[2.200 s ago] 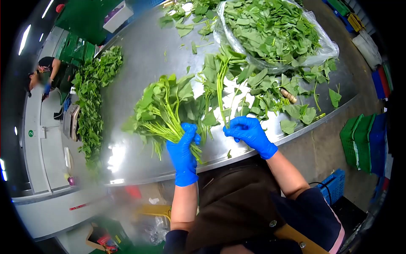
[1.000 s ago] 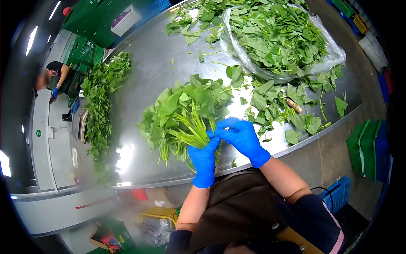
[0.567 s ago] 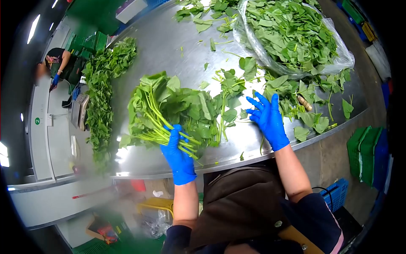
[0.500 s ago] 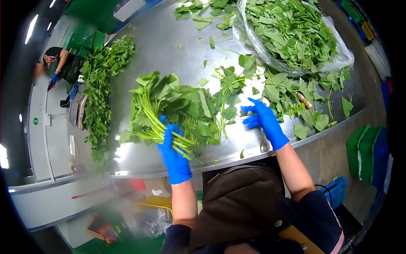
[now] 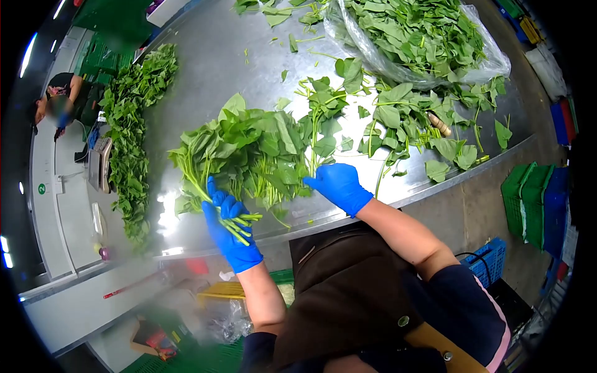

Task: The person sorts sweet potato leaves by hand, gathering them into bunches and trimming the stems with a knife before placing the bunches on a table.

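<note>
My left hand (image 5: 231, 230), in a blue glove, is wrapped round a bunch of leafy green stems (image 5: 239, 231); the cut ends stick out toward me and the leaves fan away over the table. More leafy greens (image 5: 270, 174) lie in a row just right of that bunch. My right hand (image 5: 339, 188), also blue-gloved, is closed at the lower end of a few leafy stems (image 5: 316, 140) lying on the metal table (image 5: 217, 68). Its curled fingers partly hide the grip.
An open clear plastic bag (image 5: 348, 43) full of leaves stands at the back right. Loose leaves (image 5: 388, 115) and a brownish, ringed object (image 5: 439, 124) lie before it. A long leaf pile (image 5: 127, 149) runs along the left edge, near a scale (image 5: 101, 165). Another person (image 5: 65, 93) is far left.
My right hand has moved left and toward me, and its spread fingers have closed at the stems. My left hand has shifted left with its bunch, and the bunch has tipped lower.
</note>
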`<state>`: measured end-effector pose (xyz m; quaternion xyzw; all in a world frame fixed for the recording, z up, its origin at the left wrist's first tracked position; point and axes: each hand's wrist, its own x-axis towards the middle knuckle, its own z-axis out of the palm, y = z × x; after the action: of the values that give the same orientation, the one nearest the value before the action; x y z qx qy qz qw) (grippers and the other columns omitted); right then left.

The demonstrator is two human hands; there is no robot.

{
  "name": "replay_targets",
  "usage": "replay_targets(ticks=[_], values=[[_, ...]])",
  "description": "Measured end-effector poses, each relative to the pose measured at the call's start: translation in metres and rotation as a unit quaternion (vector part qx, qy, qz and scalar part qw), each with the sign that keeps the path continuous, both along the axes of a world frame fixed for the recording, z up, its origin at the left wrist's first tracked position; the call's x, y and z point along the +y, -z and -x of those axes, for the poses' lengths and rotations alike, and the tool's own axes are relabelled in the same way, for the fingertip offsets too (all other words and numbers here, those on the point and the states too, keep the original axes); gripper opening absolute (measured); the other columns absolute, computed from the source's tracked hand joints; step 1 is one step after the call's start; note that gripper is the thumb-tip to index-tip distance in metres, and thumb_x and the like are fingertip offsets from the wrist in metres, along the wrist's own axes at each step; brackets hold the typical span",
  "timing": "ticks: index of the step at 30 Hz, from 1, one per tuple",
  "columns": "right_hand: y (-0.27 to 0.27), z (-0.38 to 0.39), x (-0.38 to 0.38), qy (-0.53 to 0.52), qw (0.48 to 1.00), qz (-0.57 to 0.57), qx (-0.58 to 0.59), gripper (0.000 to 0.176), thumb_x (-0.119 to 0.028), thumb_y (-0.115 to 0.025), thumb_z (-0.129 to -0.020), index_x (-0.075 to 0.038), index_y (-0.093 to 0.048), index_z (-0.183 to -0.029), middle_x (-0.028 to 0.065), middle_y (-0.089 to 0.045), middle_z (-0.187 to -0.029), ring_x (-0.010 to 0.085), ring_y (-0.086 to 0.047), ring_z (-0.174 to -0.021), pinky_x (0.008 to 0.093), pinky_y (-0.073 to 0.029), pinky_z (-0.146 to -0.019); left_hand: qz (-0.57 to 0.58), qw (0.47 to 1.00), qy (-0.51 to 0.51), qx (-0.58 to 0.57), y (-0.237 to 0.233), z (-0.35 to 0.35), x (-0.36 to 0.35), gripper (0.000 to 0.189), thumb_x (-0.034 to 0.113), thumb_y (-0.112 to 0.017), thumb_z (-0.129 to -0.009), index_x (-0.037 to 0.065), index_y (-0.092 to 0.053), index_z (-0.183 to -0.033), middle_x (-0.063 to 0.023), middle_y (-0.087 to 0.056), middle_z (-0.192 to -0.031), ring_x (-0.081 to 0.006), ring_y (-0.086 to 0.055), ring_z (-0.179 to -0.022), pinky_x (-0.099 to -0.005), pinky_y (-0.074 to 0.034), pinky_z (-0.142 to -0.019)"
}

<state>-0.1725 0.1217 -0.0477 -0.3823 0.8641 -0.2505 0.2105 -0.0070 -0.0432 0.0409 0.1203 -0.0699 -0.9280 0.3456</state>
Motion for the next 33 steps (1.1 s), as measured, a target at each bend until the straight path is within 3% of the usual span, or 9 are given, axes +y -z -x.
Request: replay_targets(ticks=[6,10,12,14,17,18,21,26,33], values=[[0.007,-0.004,-0.001,-0.098,0.992,-0.056,-0.050,0.044,-0.047,-0.054,-0.082,-0.005,-0.065,-0.078,0.0154,-0.064,-0.081,0.0311,-0.062,-0.075,0.0408,-0.049,-0.066,0.024,0.997,-0.013,-0.073,0.000,0.011,0.024,0.025,0.015,-0.052,-0.091,0.005,-0.048,-0.113,-0.0029,-0.044,-0.083,-0.0110,-0.039,-0.062,-0.0250,-0.035,-0.054],[0.029,-0.002,-0.002,-0.029,0.967,-0.038,-0.250,0.041,-0.044,-0.057,-0.081,-0.005,-0.066,-0.081,0.0147,-0.064,-0.082,0.0269,-0.061,-0.078,0.0373,-0.049,-0.067,0.053,0.989,-0.008,-0.136,-0.003,0.020,0.029,0.023,0.013,-0.053,-0.090,0.006,-0.049,-0.112,-0.0026,-0.045,-0.082,-0.0111,-0.040,-0.062,-0.0249,-0.036,-0.056],[0.026,0.007,0.008,0.045,0.887,0.009,-0.459,0.033,-0.038,-0.059,-0.083,-0.006,-0.067,-0.083,0.0106,-0.064,-0.079,0.0182,-0.061,-0.073,0.0310,-0.049,-0.062,0.077,0.977,-0.020,-0.197,-0.011,0.024,0.039,0.024,0.012,-0.054,-0.089,0.005,-0.049,-0.113,-0.0024,-0.047,-0.083,-0.0109,-0.041,-0.062,-0.0249,-0.036,-0.057],[0.034,0.013,0.024,0.118,0.706,0.169,-0.677,0.026,-0.032,-0.065,-0.081,-0.008,-0.059,-0.072,0.0008,-0.053,-0.064,0.0091,-0.045,-0.049,0.0241,-0.037,-0.045,0.103,0.957,-0.031,-0.269,-0.019,0.029,0.047,0.027,0.010,-0.055,-0.088,0.004,-0.050,-0.114,-0.0023,-0.050,-0.085,-0.0107,-0.041,-0.062,-0.0248,-0.036,-0.057],[0.005,0.030,0.042,0.078,0.719,0.212,-0.657,0.026,-0.028,-0.067,-0.080,-0.006,-0.057,-0.068,-0.0009,-0.046,-0.057,0.0076,-0.041,-0.048,0.0236,-0.033,-0.043,0.172,0.948,0.016,-0.267,-0.010,0.029,0.052,0.035,0.013,-0.052,-0.090,0.003,-0.046,-0.123,-0.0008,-0.051,-0.089,-0.0101,-0.043,-0.068,-0.0252,-0.037,-0.061],[-0.006,0.036,0.045,0.042,0.837,0.163,-0.521,0.024,-0.025,-0.067,-0.079,-0.007,-0.057,-0.069,-0.0013,-0.046,-0.055,0.0076,-0.042,-0.047,0.0222,-0.034,-0.044,0.183,0.946,0.030,-0.266,-0.009,0.032,0.054,0.035,0.012,-0.055,-0.088,0.002,-0.049,-0.120,-0.0010,-0.053,-0.088,-0.0097,-0.044,-0.068,-0.0249,-0.038,-0.061],[-0.027,0.038,0.056,0.045,0.876,0.254,-0.408,0.024,-0.024,-0.068,-0.079,-0.006,-0.057,-0.069,-0.0017,-0.047,-0.054,0.0078,-0.044,-0.048,0.0239,-0.035,-0.044,0.198,0.924,0.041,-0.323,-0.020,0.050,0.065,0.031,0.004,-0.059,-0.083,0.000,-0.052,-0.113,-0.0035,-0.054,-0.080,-0.0112,-0.046,-0.062,-0.0248,-0.037,-0.055],[-0.066,0.030,0.058,-0.046,0.943,0.324,-0.062,0.024,-0.022,-0.069,-0.070,-0.005,-0.053,-0.062,0.0123,-0.048,-0.053,0.0278,-0.049,-0.047,0.0343,-0.040,-0.047,0.341,0.827,0.024,-0.446,-0.028,0.091,0.101,0.028,0.005,-0.071,-0.073,0.001,-0.060,-0.099,-0.0069,-0.063,-0.087,-0.0132,-0.057,-0.068,-0.0253,-0.046,-0.058],[-0.082,0.028,0.064,-0.074,0.938,0.318,-0.113,0.023,-0.021,-0.068,-0.068,-0.005,-0.053,-0.061,0.0127,-0.049,-0.053,0.0273,-0.051,-0.046,0.0339,-0.041,-0.046,0.269,0.892,0.054,-0.360,-0.015,0.094,0.108,0.033,0.001,-0.065,-0.077,-0.002,-0.054,-0.108,-0.0118,-0.063,-0.091,-0.0153,-0.057,-0.065,-0.0260,-0.046,-0.057]])
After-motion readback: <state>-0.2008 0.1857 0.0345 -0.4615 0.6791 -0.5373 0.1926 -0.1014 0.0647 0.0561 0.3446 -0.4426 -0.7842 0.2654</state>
